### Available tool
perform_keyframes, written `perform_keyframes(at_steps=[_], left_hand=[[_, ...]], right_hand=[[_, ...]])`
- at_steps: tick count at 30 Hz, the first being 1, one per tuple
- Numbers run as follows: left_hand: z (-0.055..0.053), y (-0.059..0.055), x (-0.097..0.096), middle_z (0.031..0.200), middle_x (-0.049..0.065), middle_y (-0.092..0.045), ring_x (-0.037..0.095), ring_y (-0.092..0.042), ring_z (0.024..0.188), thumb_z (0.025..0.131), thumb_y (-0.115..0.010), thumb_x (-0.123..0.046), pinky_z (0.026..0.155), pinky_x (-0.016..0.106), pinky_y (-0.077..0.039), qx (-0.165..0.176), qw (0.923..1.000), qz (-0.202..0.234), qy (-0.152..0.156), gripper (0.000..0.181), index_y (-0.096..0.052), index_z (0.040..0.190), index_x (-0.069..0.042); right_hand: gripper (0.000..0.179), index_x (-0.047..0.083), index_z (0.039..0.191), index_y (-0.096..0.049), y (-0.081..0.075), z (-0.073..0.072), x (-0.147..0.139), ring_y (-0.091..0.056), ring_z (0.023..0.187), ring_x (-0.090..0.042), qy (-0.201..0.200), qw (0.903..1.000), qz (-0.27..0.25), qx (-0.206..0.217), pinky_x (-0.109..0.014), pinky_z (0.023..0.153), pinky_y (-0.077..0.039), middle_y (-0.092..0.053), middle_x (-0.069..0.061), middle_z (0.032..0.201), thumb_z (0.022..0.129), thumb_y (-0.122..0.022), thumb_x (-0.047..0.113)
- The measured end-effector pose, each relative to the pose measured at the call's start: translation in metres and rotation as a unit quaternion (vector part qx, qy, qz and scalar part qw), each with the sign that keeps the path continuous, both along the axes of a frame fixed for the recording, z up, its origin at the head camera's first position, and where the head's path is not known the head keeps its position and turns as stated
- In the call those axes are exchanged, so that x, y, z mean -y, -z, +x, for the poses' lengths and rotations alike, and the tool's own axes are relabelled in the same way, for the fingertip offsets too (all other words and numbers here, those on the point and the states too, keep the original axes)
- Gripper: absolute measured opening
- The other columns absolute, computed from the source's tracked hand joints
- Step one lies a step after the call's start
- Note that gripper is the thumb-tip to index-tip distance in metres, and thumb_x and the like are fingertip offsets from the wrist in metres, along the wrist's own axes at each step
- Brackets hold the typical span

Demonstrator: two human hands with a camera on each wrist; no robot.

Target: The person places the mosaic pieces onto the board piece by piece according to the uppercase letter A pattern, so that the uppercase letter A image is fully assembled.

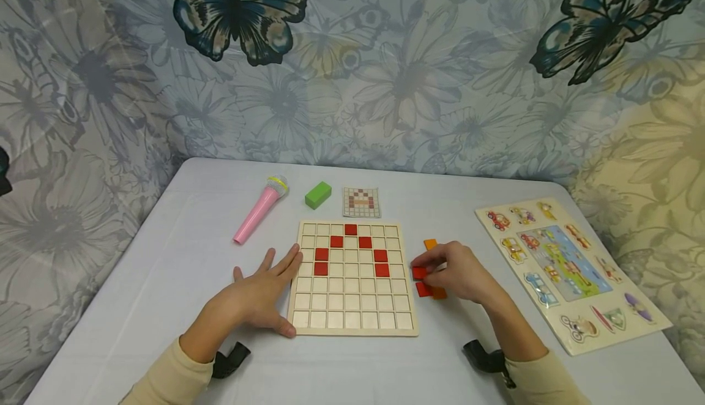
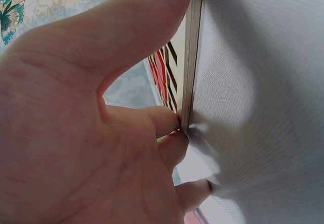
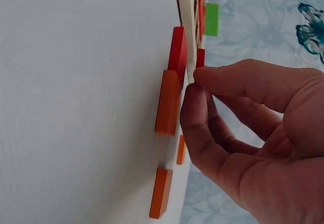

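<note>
A square wooden grid board (image 1: 352, 319) lies flat on the table, with several red square tiles (image 1: 336, 241) set in its upper cells in an arch shape. My left hand (image 1: 259, 295) rests along the board's left side, fingers spread and thumb at the near left corner; the left wrist view shows the fingertips against the board's edge (image 2: 190, 62). Just off the board's right side, my right hand (image 1: 459, 273) pinches a red tile (image 3: 201, 58) between thumb and fingertips. Beneath and around that hand lie another red tile (image 3: 177, 51) and several orange tiles (image 3: 167, 105), partly hidden in the head view.
Beyond the board sit a small pattern card (image 1: 361, 202), a green block (image 1: 318, 195) and a pink toy microphone (image 1: 257, 214). A wooden picture puzzle (image 1: 529, 282) lies at the right. Patterned fabric (image 1: 385, 87) hangs behind the white table (image 1: 352, 368).
</note>
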State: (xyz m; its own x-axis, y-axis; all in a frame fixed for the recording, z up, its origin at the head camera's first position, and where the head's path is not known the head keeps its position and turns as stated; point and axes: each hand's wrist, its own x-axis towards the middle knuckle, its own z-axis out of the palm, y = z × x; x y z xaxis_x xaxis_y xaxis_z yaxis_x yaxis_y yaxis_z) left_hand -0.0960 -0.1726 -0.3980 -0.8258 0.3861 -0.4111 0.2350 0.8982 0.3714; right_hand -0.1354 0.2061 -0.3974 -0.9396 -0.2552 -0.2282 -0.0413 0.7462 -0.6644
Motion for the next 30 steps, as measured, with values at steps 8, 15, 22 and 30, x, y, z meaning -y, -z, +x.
perform_keyframes(at_steps=[8,15,22,30], left_hand=[[-0.001,-0.001,0.000,0.178,0.001,-0.002,0.047,-0.005,0.161,0.062,-0.098,-0.052,0.097,0.095,-0.013,0.004,1.0000,-0.002,0.000,0.139,-0.017,0.168,-0.013],[0.000,-0.001,0.000,0.178,0.001,-0.002,0.048,-0.004,0.161,0.062,-0.098,-0.051,0.097,0.096,-0.012,0.008,1.0000,0.002,0.000,0.139,-0.017,0.168,-0.013],[0.000,-0.001,-0.001,0.178,0.001,-0.001,0.048,-0.004,0.161,0.061,-0.098,-0.051,0.097,0.095,-0.012,0.008,1.0000,0.002,-0.001,0.140,-0.017,0.168,-0.013],[0.000,-0.001,-0.001,0.178,0.001,-0.002,0.048,-0.004,0.161,0.061,-0.098,-0.052,0.097,0.095,-0.012,0.007,1.0000,0.002,-0.002,0.140,-0.017,0.168,-0.012]], right_hand=[[0.028,0.010,0.105,-0.081,0.003,0.001,0.005,-0.059,0.089,-0.022,-0.008,0.9997,-0.023,-0.006,-0.029,0.066,-0.054,-0.069,-0.005,0.094,0.080,-0.077,-0.002],[0.026,0.014,0.100,-0.081,0.004,0.001,0.013,-0.060,0.086,-0.019,-0.012,0.9994,-0.022,-0.022,-0.029,0.071,-0.052,-0.069,-0.003,0.091,0.078,-0.081,0.000],[0.029,0.014,0.098,-0.082,0.005,0.003,0.023,-0.062,0.082,-0.017,-0.016,0.9993,-0.024,-0.025,-0.029,0.069,-0.052,-0.070,-0.001,0.093,0.075,-0.079,-0.004],[0.031,0.012,0.098,-0.082,0.006,0.003,0.033,-0.063,0.079,-0.017,-0.022,0.9988,-0.043,-0.008,-0.029,0.060,-0.052,-0.073,-0.002,0.090,0.074,-0.076,-0.006]])
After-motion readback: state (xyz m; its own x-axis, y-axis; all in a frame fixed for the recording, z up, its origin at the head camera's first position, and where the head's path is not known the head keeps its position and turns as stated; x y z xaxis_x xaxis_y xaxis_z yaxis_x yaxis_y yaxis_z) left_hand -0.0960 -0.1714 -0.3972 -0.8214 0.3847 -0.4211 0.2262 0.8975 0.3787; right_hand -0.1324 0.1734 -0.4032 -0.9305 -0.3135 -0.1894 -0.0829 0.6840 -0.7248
